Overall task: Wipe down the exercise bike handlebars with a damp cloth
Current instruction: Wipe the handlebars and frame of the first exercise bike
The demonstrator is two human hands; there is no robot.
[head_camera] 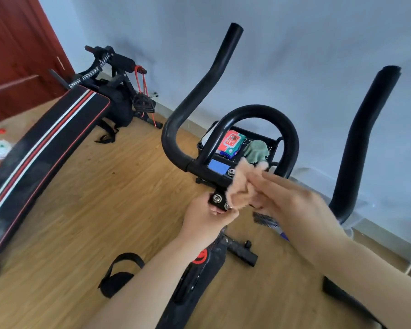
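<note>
Rising from a central clamp, the black handlebars [176, 124] split into two long horns: the left one sweeps out, bends and points up and away toward the wall, and the right one [363, 143] stands nearly upright at the right of the view. Between them a rounded loop bar [259, 110] arches over the middle. The peach cloth [241, 186] is bunched against the clamp just below that loop, pressed there by the right hand [292, 200], whose fingers are closed on it. The left hand [207, 217] grips the black bracket [220, 200] under the clamp, fingers curled around it beside the bolts.

Behind the loop, partly screened by it, a black basket [273, 143] holds a red packet of wipes [230, 141] and a crumpled green cloth [256, 150]. A small blue screen [218, 166] sits on the crossbar. To the left on the wooden floor [93, 198] lies a striped black sit-up bench [45, 148], with red resistance bands [141, 91] at its far end. A black pedal strap [119, 271] shows below the left forearm.
</note>
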